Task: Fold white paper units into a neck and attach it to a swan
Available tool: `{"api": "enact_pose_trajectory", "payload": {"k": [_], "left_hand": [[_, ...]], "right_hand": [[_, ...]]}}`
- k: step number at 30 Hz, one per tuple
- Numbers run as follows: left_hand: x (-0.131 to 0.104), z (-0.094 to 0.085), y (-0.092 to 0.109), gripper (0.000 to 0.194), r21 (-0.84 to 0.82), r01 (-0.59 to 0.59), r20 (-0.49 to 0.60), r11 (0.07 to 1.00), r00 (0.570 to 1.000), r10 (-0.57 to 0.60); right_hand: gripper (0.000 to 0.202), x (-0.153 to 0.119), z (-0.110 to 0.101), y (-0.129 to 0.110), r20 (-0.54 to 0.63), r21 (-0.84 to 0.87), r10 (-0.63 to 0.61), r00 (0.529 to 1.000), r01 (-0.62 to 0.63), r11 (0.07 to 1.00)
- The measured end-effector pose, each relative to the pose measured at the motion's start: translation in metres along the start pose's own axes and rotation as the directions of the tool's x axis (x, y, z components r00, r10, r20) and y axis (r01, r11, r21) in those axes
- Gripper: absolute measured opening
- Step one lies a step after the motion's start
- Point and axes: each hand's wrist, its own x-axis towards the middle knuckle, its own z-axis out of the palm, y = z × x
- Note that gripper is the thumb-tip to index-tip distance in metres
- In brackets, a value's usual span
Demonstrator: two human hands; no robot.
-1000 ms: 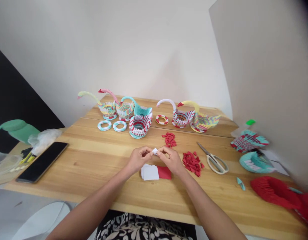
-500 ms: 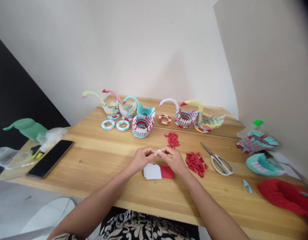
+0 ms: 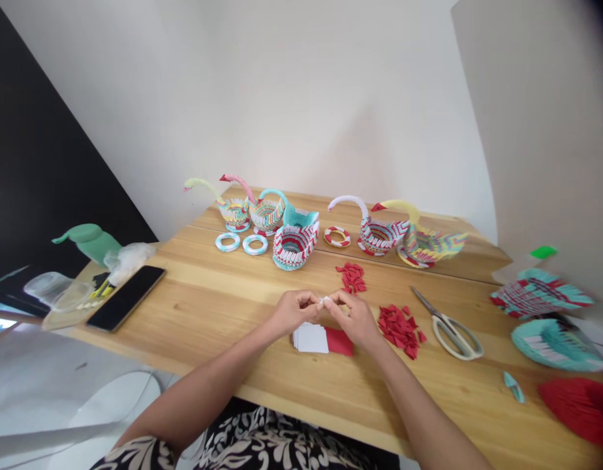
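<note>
The grip of the left hand (image 3: 294,312) and the right hand (image 3: 354,318) is narrow, both holding one small white paper (image 3: 325,300) above the wooden surface (image 3: 223,297). Close to the person lie white sheets (image 3: 311,339) beside red paper (image 3: 339,342), then two piles of red folded pieces (image 3: 400,329), then paper swans (image 3: 381,236).

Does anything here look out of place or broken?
Nothing looks clearly spilled or damaged. One mild oddity: a small turquoise piece lies alone to the right of the scissors, while the loose red pieces sit gathered in two piles. The white paper being held is too small to judge.
</note>
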Motion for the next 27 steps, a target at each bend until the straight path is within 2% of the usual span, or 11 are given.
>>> {"api": "enact_pose_trajectory", "payload": {"k": [12,20,27], "left_hand": [[0.0012,0.0000,-0.0053,0.041,-0.009,-0.030,-0.006,1.000,1.000,0.030],[-0.0006,-0.0023,-0.0011,0.033,0.045,-0.028,0.014,0.999,1.000,0.028],[0.0011,-0.0006,-0.0045,0.029,0.048,-0.023,-0.006,0.999,1.000,0.023]], "right_hand": [[0.024,-0.0010,-0.0003,0.0013,0.014,-0.006,-0.005,1.000,0.005,1.000],[0.027,0.0004,0.0002,0.0024,0.017,-0.036,-0.003,1.000,0.004,0.999],[0.029,0.0020,0.0022,0.0080,0.024,0.109,0.051,0.998,-0.053,0.993]]}}
